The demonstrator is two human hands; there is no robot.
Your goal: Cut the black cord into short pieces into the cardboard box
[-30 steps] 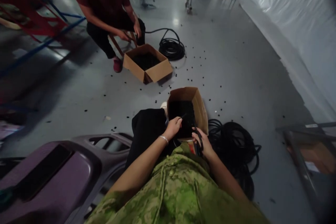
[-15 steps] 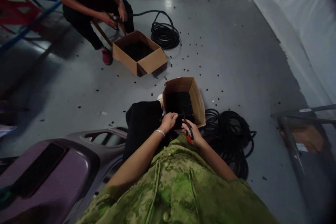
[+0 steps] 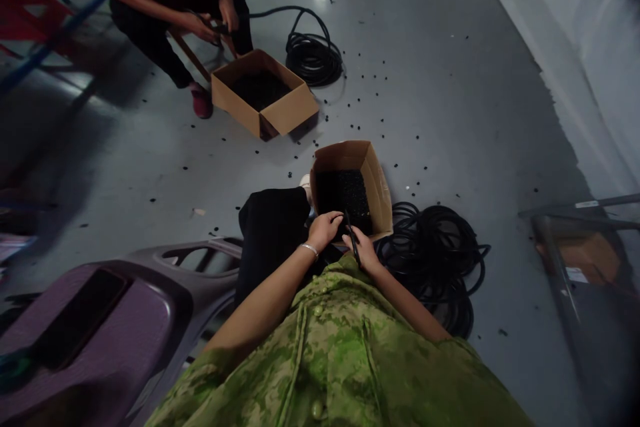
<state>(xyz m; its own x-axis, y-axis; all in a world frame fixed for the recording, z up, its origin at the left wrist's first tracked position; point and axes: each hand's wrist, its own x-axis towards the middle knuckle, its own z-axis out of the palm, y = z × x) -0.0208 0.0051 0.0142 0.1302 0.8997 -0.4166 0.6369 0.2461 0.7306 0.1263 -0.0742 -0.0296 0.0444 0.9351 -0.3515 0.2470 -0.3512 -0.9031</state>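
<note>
Left hand (image 3: 325,230): fingertips pinched on thin black tube end (image 3: 343,215), mostly hidden. Right hand (image 3: 364,251): fingers clamped on slim black scissors (image 3: 355,245), tips toward 11 o'clock. Both at 6 o'clock of open brown cardboard box (image 3: 380,190) holding small black pieces (image 3: 347,190). Loose black hose coils (image 3: 440,243) at its 4 o'clock.

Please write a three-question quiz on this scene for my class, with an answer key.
1. Which hand holds the dark scissor-like tool? A: left; B: right; C: neither.
2. True or false: a dark flat slab rests on the purple seat.
3. Fill in: in the picture, the coiled black tubing lies to the ____ of the nearer cardboard box.

Key: 1. B, the right hand. 2. True. 3. Right.
</note>
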